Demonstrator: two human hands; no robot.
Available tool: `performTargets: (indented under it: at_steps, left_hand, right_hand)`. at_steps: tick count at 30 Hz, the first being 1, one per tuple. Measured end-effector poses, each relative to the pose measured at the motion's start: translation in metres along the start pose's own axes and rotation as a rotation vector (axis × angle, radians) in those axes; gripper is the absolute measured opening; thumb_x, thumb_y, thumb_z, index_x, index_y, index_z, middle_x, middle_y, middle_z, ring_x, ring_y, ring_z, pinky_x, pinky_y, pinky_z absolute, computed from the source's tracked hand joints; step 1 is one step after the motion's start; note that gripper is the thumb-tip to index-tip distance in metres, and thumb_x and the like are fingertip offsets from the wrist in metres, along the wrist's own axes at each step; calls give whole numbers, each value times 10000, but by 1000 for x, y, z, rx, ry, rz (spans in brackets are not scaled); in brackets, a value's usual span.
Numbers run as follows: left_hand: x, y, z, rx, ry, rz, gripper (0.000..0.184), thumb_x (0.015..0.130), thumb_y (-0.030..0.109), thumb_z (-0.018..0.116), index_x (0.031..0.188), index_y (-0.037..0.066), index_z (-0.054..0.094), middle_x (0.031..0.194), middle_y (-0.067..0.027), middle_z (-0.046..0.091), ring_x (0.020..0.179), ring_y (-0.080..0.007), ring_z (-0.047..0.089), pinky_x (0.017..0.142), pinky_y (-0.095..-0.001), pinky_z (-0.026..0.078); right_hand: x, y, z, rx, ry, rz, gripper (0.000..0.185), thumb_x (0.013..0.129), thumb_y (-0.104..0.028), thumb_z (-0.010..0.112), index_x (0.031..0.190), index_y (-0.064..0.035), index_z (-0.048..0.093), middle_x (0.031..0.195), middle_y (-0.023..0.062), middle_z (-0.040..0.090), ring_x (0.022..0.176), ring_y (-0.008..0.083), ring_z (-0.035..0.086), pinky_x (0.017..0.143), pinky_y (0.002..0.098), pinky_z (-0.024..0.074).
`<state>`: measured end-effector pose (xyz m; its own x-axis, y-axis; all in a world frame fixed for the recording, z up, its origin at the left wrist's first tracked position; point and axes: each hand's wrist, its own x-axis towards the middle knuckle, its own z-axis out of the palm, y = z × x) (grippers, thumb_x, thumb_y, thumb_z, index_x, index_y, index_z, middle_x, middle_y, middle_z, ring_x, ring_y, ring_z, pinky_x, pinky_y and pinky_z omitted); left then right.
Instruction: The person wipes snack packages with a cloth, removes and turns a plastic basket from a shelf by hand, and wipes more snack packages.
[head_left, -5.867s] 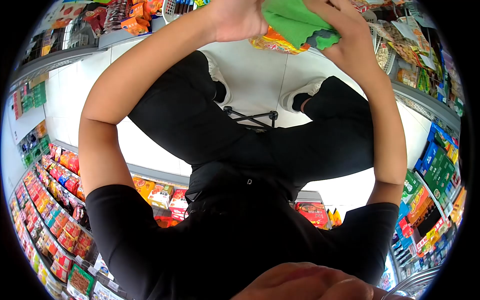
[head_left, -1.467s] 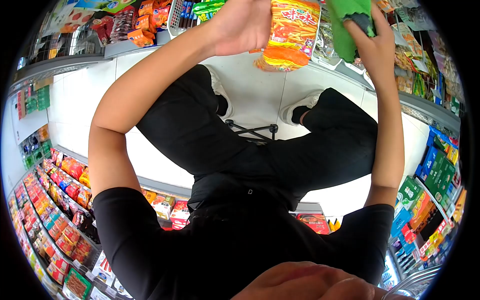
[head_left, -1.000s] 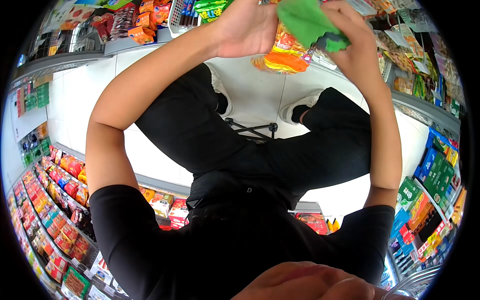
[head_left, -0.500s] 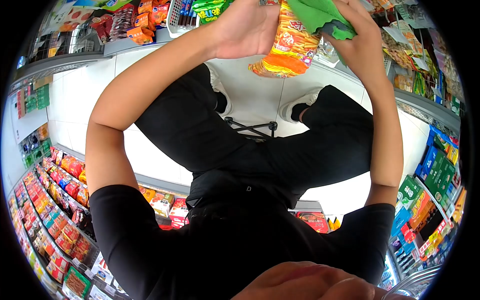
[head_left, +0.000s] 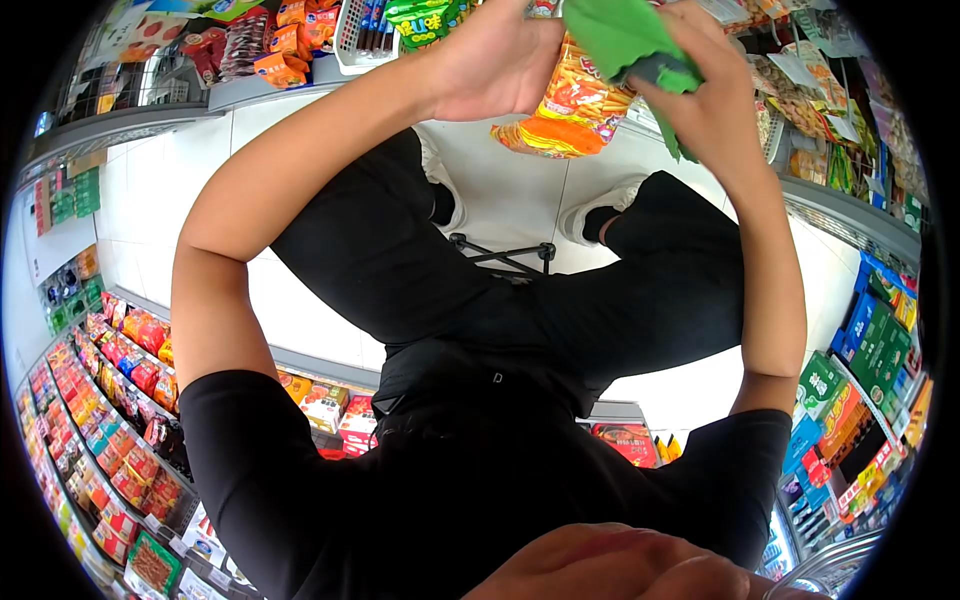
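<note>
Close to the top edge, my left hand (head_left: 500, 62) grips an orange and yellow snack bag (head_left: 578, 98) along its left side; its fingertips are partly hidden behind the bag or out of frame. The bag is tilted, its orange end toward me. My right hand (head_left: 712, 95) is closed on a green cloth (head_left: 625, 38) with a dark patch. The cloth lies over the upper right part of the bag, and a loose end hangs below my right hand.
A white basket (head_left: 350, 45) with green snack packs (head_left: 425, 22) stands on the shelf ahead. More bagged goods (head_left: 830, 110) fill the shelf at right. Stocked shelves (head_left: 100, 430) line the left side, and boxes (head_left: 870, 350) stand at right. A black folding stool frame (head_left: 505, 258) shows between my legs.
My right hand has shifted slightly with the green cloth, and the cloth's loose end hangs out further below it. The snack bag has moved slightly left in my left hand.
</note>
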<state>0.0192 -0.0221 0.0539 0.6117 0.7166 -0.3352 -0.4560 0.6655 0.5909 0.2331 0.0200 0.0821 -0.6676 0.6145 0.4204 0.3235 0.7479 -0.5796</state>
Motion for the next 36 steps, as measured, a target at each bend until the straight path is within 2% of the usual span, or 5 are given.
performTargets:
  at_steps: [4, 9, 12, 16, 36]
  left_hand:
    - [10, 8, -34, -111, -581, -44, 1034, 919, 874, 221, 1584, 96, 368, 1537, -80, 497, 1166, -174, 631, 940, -354, 543]
    - [-2, 4, 6, -157, -37, 10, 1030, 910, 884, 213, 1562, 112, 409, 1460, -90, 575, 1108, -166, 647, 970, -337, 524]
    - [15, 2, -36, -460, -598, -29, 1039, 913, 880, 206, 1557, 89, 408, 1471, -108, 569, 1254, -231, 615, 1081, -399, 478]
    - [-2, 4, -13, -179, -24, 59, 1036, 930, 859, 200, 1536, 48, 425, 1466, -130, 573, 1337, -283, 569, 1145, -456, 428]
    - [7, 8, -40, -335, -269, 129, 984, 932, 828, 297, 1502, 42, 457, 1472, -164, 569, 1305, -316, 582, 1133, -447, 433]
  right_hand:
    - [0, -1, 0, 124, -133, -33, 352, 739, -21, 800, 1079, -15, 709, 905, 106, 603, 836, 250, 596, 751, 340, 475]
    - [2, 14, -6, -72, -14, 14, 352, 742, -30, 805, 1083, -16, 715, 926, 101, 622, 849, 248, 601, 756, 333, 472]
    - [1, 12, -2, 10, -24, -60, 366, 734, -51, 832, 1077, -12, 712, 930, 104, 622, 860, 249, 613, 763, 337, 485]
    - [2, -15, 0, 59, -160, -6, 358, 747, -70, 840, 1076, -11, 711, 930, 114, 620, 869, 261, 632, 762, 349, 505]
    - [4, 4, -3, 15, -126, -111, 351, 733, -42, 820, 1067, -7, 720, 933, 110, 630, 858, 263, 637, 755, 338, 505]
